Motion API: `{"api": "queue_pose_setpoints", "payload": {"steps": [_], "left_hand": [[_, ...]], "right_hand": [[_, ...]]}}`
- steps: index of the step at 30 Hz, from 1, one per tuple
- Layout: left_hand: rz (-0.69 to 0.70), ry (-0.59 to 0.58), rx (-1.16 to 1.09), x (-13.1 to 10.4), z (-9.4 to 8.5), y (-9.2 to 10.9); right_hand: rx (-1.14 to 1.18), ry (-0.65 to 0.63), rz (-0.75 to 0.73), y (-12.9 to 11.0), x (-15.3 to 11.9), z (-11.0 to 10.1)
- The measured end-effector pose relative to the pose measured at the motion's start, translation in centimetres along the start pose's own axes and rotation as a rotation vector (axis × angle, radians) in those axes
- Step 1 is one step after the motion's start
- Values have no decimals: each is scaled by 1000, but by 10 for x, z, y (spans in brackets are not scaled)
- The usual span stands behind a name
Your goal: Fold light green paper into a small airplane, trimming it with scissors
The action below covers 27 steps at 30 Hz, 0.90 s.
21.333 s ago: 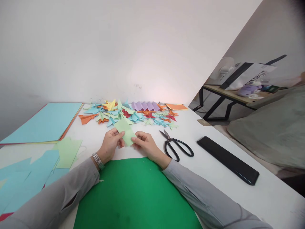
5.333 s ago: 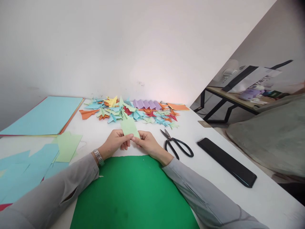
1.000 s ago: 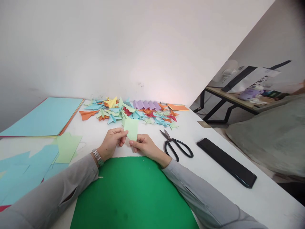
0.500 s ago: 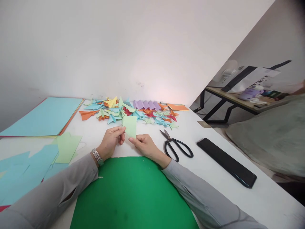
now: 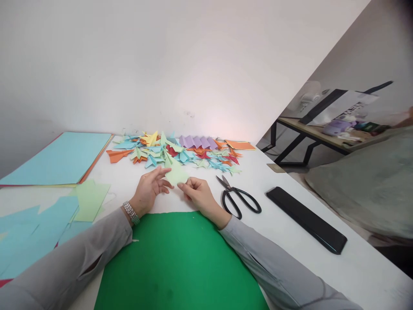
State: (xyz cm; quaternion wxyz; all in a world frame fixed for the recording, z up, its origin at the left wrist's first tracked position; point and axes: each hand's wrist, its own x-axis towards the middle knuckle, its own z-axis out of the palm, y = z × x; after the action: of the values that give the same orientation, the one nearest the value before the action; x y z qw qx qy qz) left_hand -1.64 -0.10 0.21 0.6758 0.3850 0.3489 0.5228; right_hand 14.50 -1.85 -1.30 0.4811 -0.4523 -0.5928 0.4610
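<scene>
Pale green paper (image 5: 177, 175) is lying low over the counter (image 5: 284, 224), just beyond the green sheet (image 5: 180, 262). Right hand (image 5: 198, 196) is pinching its near corner in a closed grip; left hand (image 5: 149, 189) is spreading released fingers, seemingly brushing its edge. Scissors (image 5: 238, 198) are lying right of the sheet, the folded pile (image 5: 174, 151) beyond, with bare counter between.

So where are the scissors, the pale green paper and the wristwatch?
scissors (image 5: 239, 199): head view, on the black handle loops.
pale green paper (image 5: 177, 175): head view, on its flat middle.
wristwatch (image 5: 130, 212): head view, on the metal band.
</scene>
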Motion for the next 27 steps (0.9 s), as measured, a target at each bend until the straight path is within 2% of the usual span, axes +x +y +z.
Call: {"api": "queue_pose_setpoints", "payload": {"steps": [3, 6, 11, 13, 16, 20, 27], "left_hand": [[8, 65, 8, 1, 1, -2], [23, 111, 40, 1, 2, -3], [35, 112, 42, 0, 2, -4], [23, 115, 58, 1, 2, -5], [16, 95, 83, 1, 1, -7], [30, 86, 103, 0, 1, -8], [30, 43, 193, -1, 3, -7]], "right_hand": [[13, 74, -98, 5, 1, 1], [-20, 85, -189, 7, 1, 3], [-301, -67, -369, 6, -4, 3], [-361, -83, -405, 6, -4, 2], [-341, -25, -395, 6, -4, 2], [-245, 57, -290, 3, -2, 2], [-115, 77, -176, 3, 0, 0]]}}
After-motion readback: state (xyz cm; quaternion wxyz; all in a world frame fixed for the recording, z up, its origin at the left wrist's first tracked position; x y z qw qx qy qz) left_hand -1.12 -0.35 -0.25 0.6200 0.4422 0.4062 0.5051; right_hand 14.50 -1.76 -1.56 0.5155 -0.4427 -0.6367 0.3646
